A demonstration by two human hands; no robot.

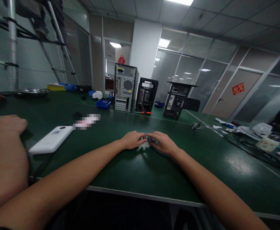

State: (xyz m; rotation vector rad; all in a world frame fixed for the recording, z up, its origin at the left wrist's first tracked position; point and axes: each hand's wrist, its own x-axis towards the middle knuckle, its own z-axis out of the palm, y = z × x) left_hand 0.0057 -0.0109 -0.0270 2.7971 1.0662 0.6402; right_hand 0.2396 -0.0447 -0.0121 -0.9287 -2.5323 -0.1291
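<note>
A small dark grey cylinder (151,140) is held just above the green table (120,172), in front of me; its exact kind is too small to make out. My right hand (164,142) closes round it with thumb and fingers. From the other side my left hand (133,140) has its fingers pinched together at the cylinder's left end. Part of the cylinder is hidden behind the fingertips. Below both hands, a pale reflection shines on the tabletop.
Left of me lie a white power bank (52,140) with a cable and another person's fist (8,124). Three computer cases (126,88) stand at the back, a red screwdriver (146,112) near them. Blue trays (103,104), a metal bowl (33,92) and tangled cables (246,147) lie farther out.
</note>
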